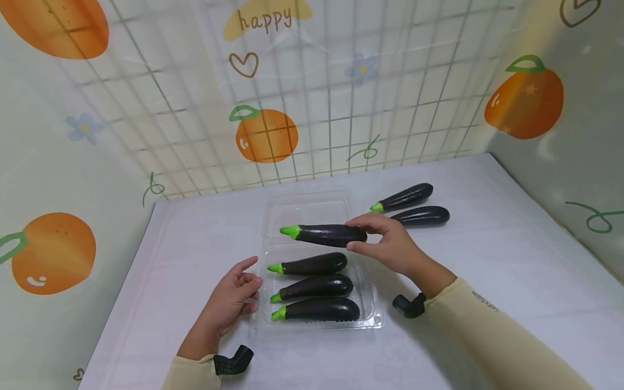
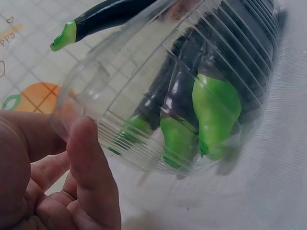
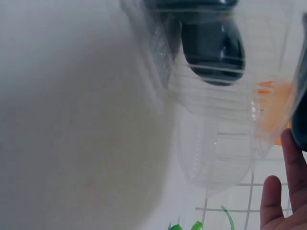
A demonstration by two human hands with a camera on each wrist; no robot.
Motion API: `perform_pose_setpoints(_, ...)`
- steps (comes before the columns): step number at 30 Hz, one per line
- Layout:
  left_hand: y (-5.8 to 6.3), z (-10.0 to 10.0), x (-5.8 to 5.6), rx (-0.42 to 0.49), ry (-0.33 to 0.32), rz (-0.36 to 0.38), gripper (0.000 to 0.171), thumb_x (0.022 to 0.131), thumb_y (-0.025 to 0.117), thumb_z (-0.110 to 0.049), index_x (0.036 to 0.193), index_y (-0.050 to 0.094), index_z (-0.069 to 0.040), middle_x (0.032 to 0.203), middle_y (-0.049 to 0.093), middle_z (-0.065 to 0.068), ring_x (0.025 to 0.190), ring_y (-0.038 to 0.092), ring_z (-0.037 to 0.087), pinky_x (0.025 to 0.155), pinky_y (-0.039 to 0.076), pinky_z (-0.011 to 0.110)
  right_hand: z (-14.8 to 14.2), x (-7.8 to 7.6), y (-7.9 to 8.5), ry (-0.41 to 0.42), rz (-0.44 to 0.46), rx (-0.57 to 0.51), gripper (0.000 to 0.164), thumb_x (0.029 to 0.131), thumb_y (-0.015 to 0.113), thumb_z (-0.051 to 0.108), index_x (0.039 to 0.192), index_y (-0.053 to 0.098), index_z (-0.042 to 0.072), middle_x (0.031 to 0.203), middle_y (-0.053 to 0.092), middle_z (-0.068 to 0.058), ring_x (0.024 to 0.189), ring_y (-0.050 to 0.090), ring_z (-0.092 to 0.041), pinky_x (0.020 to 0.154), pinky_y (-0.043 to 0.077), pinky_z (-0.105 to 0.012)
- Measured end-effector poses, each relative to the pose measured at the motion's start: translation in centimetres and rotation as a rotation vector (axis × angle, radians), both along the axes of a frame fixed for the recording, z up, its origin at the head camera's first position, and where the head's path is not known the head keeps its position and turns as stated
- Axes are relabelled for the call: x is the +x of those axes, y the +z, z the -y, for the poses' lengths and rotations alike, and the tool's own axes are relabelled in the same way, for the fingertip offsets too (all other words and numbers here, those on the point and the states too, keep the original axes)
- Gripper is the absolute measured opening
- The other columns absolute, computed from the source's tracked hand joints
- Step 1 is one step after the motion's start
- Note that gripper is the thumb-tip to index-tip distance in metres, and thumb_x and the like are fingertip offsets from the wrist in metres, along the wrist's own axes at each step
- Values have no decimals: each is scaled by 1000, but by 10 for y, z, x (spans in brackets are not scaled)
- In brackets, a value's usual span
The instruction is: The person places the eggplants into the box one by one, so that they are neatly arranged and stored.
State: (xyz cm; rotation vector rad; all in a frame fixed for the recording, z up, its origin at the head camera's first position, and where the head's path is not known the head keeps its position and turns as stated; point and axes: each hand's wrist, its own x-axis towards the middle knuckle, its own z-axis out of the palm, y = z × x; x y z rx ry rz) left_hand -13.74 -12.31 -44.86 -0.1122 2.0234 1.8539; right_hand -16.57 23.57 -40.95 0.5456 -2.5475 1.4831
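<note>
My right hand (image 1: 390,244) grips a dark purple eggplant (image 1: 326,235) by its blunt end, above the back part of a clear plastic container (image 1: 363,287). The green stem of this eggplant points left. Three more eggplants (image 1: 319,286) lie side by side in the container, their green stems also to the left. At the container's left edge is my left hand (image 1: 231,298). In the left wrist view its thumb (image 2: 88,148) and forefinger pinch the container's rim. The right wrist view catches only some right fingers (image 3: 292,167) against the held eggplant.
Two more eggplants (image 1: 424,216) lie on the white table (image 1: 487,244) behind my right hand, stems to the left. The container's open lid (image 1: 307,206) lies flat toward the back. A printed curtain (image 1: 317,81) with oranges and a grid stands behind the table.
</note>
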Motion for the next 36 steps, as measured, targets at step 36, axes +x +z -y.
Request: perform_pose_setpoints(36,0,1,0,-4,-7,-2,61,100,62,-10,155,38,-21,103,54,3,83,56,15,58,53,23,15,-3,-10,32,-11,103,40,79,89,25,116,75,20,121,72,1,121,58,-24,105,43,-52)
